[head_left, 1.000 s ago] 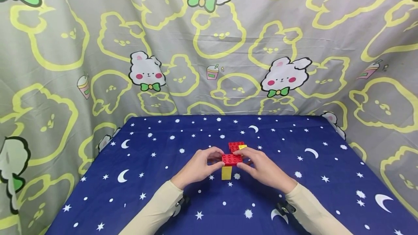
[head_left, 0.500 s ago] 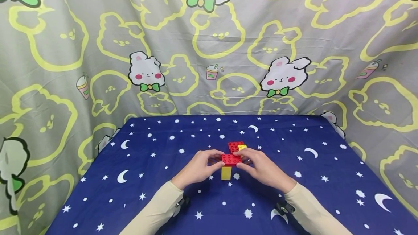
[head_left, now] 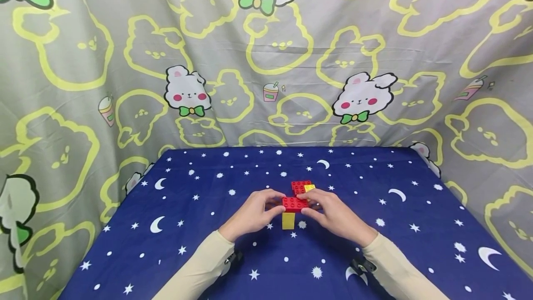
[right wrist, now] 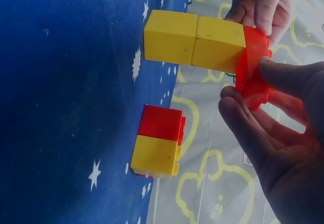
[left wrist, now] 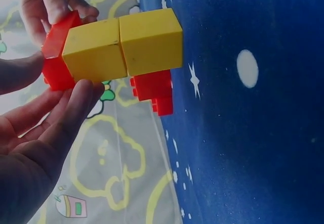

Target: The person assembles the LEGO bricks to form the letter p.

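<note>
A red studded toy brick (head_left: 294,204) sits across the top of two stacked yellow bricks (left wrist: 124,44), overhanging toward the right. My left hand (head_left: 255,212) pinches the red brick's left end between thumb and fingers. At its right end, my right hand (head_left: 336,213) holds it the same way, the thumb on the near side. The yellow stack stands upright on the table, and in the right wrist view both yellow bricks (right wrist: 195,39) show below the red brick (right wrist: 254,67). Some fingertips are hidden behind the red brick in the head view.
Just behind the stack, red bricks (head_left: 300,185) and a yellow brick (head_left: 309,189) stand side by side on the table, partly covered by the right hand. A dark blue cloth (head_left: 200,253) with white stars and moons covers the table. A patterned grey curtain (head_left: 233,59) surrounds it.
</note>
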`<control>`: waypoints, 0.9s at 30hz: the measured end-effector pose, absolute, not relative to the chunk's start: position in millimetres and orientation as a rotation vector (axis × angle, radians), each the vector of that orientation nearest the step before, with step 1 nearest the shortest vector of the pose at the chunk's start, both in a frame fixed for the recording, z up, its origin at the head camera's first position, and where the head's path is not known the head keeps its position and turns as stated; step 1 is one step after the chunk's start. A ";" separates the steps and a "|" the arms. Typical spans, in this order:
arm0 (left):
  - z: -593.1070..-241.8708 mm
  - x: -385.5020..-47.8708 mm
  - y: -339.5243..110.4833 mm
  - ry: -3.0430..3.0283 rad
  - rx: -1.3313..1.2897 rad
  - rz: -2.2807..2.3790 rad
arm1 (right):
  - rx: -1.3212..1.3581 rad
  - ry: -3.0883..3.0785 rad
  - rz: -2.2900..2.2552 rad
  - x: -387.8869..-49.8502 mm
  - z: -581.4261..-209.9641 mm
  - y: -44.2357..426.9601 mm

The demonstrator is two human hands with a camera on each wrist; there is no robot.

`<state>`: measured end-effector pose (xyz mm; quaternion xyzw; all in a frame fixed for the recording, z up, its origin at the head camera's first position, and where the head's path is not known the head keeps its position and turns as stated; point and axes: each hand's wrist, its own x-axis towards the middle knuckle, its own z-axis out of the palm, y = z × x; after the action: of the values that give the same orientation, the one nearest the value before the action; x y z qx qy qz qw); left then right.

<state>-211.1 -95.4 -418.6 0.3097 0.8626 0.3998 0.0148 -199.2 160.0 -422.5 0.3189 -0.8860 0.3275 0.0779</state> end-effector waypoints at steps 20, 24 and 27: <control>-421.2 -214.7 -95.8 2.607 0.876 1.288 | 0.949 -2.674 1.034 -200.4 -420.9 160.1; -421.0 -214.2 -95.4 2.543 0.828 1.336 | 0.962 -2.678 1.038 -201.0 -419.5 159.8; -419.6 -213.7 -95.2 2.538 0.815 1.333 | 0.970 -2.678 1.043 -201.3 -418.0 159.4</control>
<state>-213.7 -95.2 -419.6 0.2727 0.8487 0.4458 0.0807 -201.3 159.4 -418.0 0.3194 -0.8816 0.3433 0.0543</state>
